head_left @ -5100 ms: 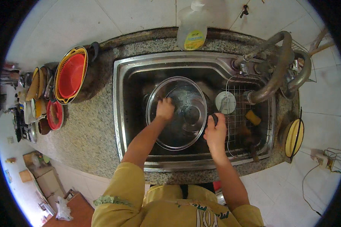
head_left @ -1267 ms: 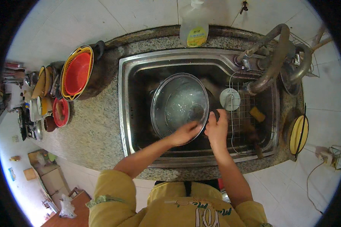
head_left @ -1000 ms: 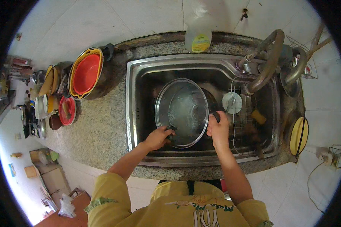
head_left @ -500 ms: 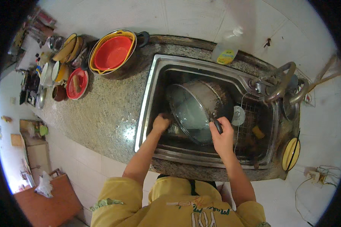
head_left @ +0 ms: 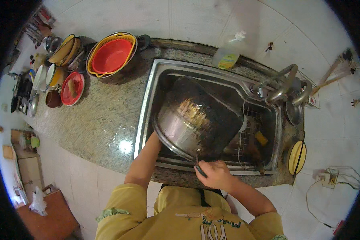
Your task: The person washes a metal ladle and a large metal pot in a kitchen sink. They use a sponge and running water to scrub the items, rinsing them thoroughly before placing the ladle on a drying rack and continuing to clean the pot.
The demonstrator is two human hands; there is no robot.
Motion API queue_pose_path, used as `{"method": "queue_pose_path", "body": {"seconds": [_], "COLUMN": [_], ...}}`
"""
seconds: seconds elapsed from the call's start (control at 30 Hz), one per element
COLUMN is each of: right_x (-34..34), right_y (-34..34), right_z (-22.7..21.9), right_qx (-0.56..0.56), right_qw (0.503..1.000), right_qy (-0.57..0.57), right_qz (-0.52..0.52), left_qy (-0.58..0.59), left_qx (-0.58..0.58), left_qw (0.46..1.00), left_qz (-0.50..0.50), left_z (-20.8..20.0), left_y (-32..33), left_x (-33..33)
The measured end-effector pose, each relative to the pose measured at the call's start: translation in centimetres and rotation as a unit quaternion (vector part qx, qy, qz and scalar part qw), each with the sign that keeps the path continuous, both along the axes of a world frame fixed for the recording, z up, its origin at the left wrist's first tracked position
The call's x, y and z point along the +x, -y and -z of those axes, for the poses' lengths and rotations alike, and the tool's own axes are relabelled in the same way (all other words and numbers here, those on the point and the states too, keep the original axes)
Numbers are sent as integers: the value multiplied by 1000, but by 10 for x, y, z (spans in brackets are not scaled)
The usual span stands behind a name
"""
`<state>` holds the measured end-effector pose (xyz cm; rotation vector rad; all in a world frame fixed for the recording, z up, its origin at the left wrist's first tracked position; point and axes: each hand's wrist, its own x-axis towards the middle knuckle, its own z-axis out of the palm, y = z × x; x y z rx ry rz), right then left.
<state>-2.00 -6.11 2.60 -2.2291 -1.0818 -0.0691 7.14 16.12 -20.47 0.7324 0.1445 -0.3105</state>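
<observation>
A metal pot (head_left: 174, 130) with a blackened, stained bottom is tipped over in the steel sink (head_left: 144, 116). Its bottom faces up and to the right, and its rim points to the lower left. My right hand (head_left: 216, 175) grips the pot's dark handle (head_left: 201, 171) near the sink's front edge. My left forearm reaches in from below and passes behind the pot's rim, so the left hand is hidden by the pot. To the pot's right, a wire rack (head_left: 250, 120) and a yellow sponge (head_left: 261, 138) lie in the sink.
A faucet (head_left: 284, 90) rises at the sink's back right, and a clear soap bottle (head_left: 228, 52) stands behind the sink. On the counter's left are a large pot with a yellow colander and red bowl (head_left: 113, 56), a red plate (head_left: 79, 90) and several dishes.
The pot has turned over toward me, so its stained bottom shows instead of its inside. My right hand moved left and nearer with the handle; my left hand went out of sight behind the pot.
</observation>
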Motion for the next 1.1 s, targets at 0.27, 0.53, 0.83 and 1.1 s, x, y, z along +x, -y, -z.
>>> {"method": "queue_pose_path", "body": {"seconds": [0.27, 0.53, 0.83, 1.1], "right_x": [-5, 8, 111, 149], "right_y": [-7, 2, 86, 108], "right_z": [-16, -4, 57, 106], "right_qx": [-59, 39, 472, 380], "right_qw": [996, 995, 625, 721], "right_qy": [12, -67, -528, -396], "right_qz": [-67, 64, 329, 422], "left_qy": [23, 54, -53, -62], "left_qx": [-84, -31, 449, 473], "left_qw": [996, 997, 891, 879], "left_qz": [-12, -40, -31, 1], "left_z": [-33, -44, -73, -35], "left_y": [-4, 1, 25, 33], "left_x": [6, 18, 19, 29]}}
